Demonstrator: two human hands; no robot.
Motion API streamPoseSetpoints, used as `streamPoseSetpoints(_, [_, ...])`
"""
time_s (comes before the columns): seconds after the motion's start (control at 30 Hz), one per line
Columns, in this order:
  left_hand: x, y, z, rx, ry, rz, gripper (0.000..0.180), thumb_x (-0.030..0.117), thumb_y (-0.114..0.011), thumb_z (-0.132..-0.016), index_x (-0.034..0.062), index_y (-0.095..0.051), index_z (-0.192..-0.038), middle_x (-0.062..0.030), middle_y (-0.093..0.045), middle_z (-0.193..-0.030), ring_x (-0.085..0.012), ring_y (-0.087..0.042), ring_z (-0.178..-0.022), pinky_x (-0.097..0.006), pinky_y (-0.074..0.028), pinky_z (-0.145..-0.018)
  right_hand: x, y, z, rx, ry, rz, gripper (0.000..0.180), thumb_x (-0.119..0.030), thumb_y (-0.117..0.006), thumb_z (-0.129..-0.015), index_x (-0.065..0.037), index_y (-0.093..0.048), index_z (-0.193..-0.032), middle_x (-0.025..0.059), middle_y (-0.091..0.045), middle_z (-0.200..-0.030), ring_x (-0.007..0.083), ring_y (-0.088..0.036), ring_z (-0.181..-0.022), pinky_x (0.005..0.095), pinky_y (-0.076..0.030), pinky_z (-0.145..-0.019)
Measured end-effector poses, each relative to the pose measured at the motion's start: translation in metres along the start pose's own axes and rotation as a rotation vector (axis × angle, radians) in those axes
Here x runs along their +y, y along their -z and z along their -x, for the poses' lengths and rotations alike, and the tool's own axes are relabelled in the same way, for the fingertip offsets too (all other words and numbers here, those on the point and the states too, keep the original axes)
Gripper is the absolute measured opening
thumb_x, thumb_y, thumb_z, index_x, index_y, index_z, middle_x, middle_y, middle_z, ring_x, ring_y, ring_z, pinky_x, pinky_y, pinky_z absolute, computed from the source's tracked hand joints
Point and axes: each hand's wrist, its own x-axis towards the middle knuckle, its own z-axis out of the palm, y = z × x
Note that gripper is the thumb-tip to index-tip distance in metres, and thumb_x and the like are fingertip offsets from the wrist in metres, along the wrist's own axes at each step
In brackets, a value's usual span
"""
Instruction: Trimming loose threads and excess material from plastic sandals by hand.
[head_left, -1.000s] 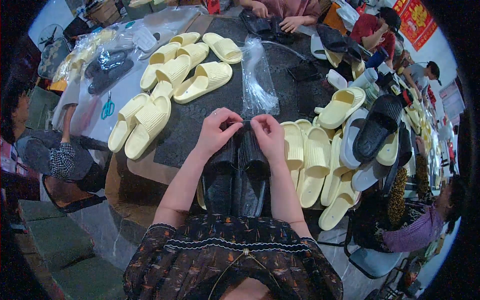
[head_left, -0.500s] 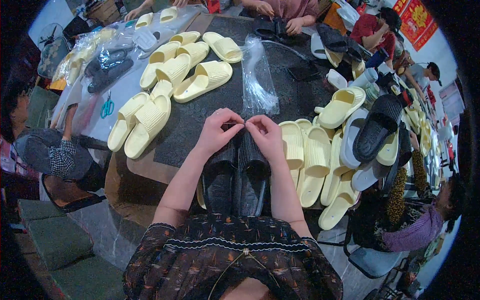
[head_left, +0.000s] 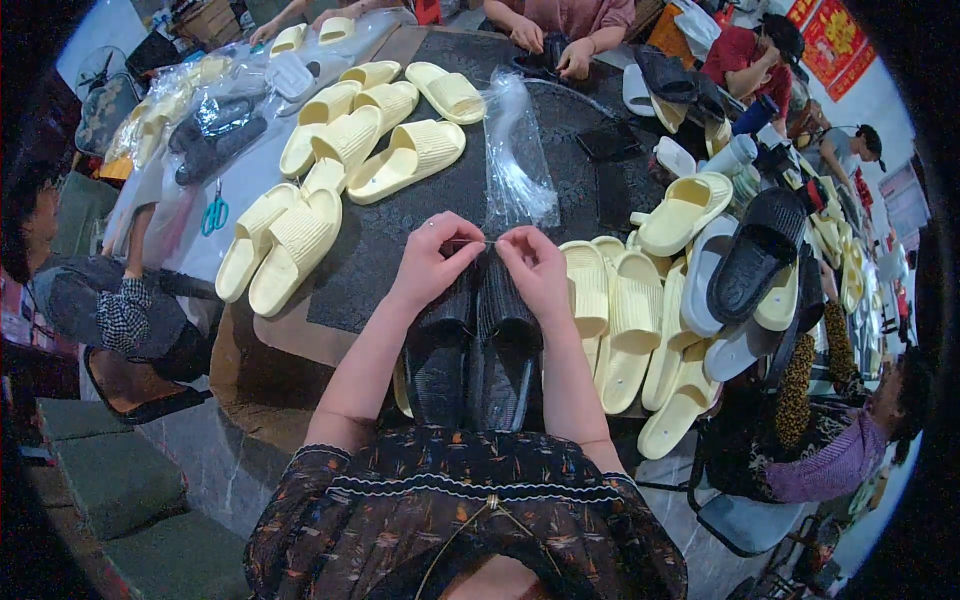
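Observation:
A pair of black slide slippers, the left one (head_left: 437, 375) and the right one (head_left: 502, 375), lies side by side at the table's near edge, toes pointing away from me. Over their far ends my left hand (head_left: 437, 262) and my right hand (head_left: 536, 268) are closed in pinches, fingertips nearly meeting. A thin strand (head_left: 470, 241) runs between them; its exact kind is too small to make out. Just beyond my fingers lies a bundle of clear plastic bags (head_left: 520, 150). Cream slippers (head_left: 632, 320) stand beside my right forearm.
More cream slippers (head_left: 345, 140) lie at the left, near teal-handled scissors (head_left: 214, 215) and bagged slippers (head_left: 215, 130). A black slipper (head_left: 757, 255) tops the pile at the right. Across the dark mat (head_left: 440, 200), another person's hands (head_left: 575, 58) handle a dark item.
My fingertips have drawn slightly apart, with the thin strand showing between them. The person across the table has shifted their hands on the dark item.

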Motion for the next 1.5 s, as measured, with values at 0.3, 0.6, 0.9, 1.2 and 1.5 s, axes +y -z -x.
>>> streamPoseSetpoints(0.3, [-0.002,-0.002,0.0,0.0,-0.008,0.01,0.012,0.007,-0.073,-0.081,0.0021,-0.068,-0.09,-0.0061,-0.064,-0.085,-0.016,-0.063,-0.077,-0.027,-0.051,-0.068,-0.002,0.001,0.0,0.027,-0.05,-0.008,0.011,-0.012,-0.071,-0.089,-0.002,-0.067,-0.093,-0.0057,-0.057,-0.074,0.0021,-0.045,-0.066,0.0192,-0.038,-0.058])
streamPoseSetpoints(0.6, [0.002,0.0,0.0,0.008,-0.025,-0.009,0.011,0.006,-0.074,-0.081,0.0017,-0.068,-0.09,-0.0059,-0.064,-0.086,-0.0138,-0.063,-0.075,-0.026,-0.051,-0.067,-0.007,0.001,0.001,-0.031,-0.029,-0.005,0.012,-0.012,-0.071,-0.089,-0.001,-0.067,-0.093,-0.0046,-0.059,-0.073,0.0025,-0.045,-0.064,0.0196,-0.038,-0.058])
streamPoseSetpoints(0.9, [-0.002,-0.002,-0.001,0.017,-0.069,0.003,0.011,0.006,-0.073,-0.081,0.0021,-0.068,-0.091,-0.0061,-0.064,-0.086,-0.0145,-0.063,-0.076,-0.027,-0.051,-0.068,-0.009,0.002,0.002,0.012,-0.008,-0.037,0.012,-0.012,-0.071,-0.089,-0.001,-0.067,-0.093,-0.0044,-0.06,-0.075,0.0019,-0.048,-0.066,0.0182,-0.039,-0.06])
streamPoseSetpoints(1.2, [-0.003,-0.003,0.0,0.007,-0.037,0.018,0.011,0.007,-0.073,-0.082,0.0025,-0.068,-0.091,-0.0058,-0.064,-0.086,-0.0137,-0.063,-0.076,-0.027,-0.05,-0.067,0.001,0.001,0.0,-0.03,-0.015,0.004,0.013,-0.013,-0.071,-0.089,-0.002,-0.067,-0.093,-0.0053,-0.057,-0.072,0.0021,-0.046,-0.064,0.0194,-0.039,-0.058])
streamPoseSetpoints(1.5, [-0.003,-0.002,0.001,-0.01,0.015,0.0,0.01,0.006,-0.074,-0.082,0.0024,-0.068,-0.09,-0.0033,-0.064,-0.084,-0.0096,-0.062,-0.075,-0.024,-0.049,-0.068,-0.007,0.001,0.002,-0.044,0.012,0.066,0.013,-0.014,-0.071,-0.088,-0.002,-0.068,-0.093,-0.0044,-0.058,-0.07,0.0031,-0.047,-0.064,0.0202,-0.04,-0.059])
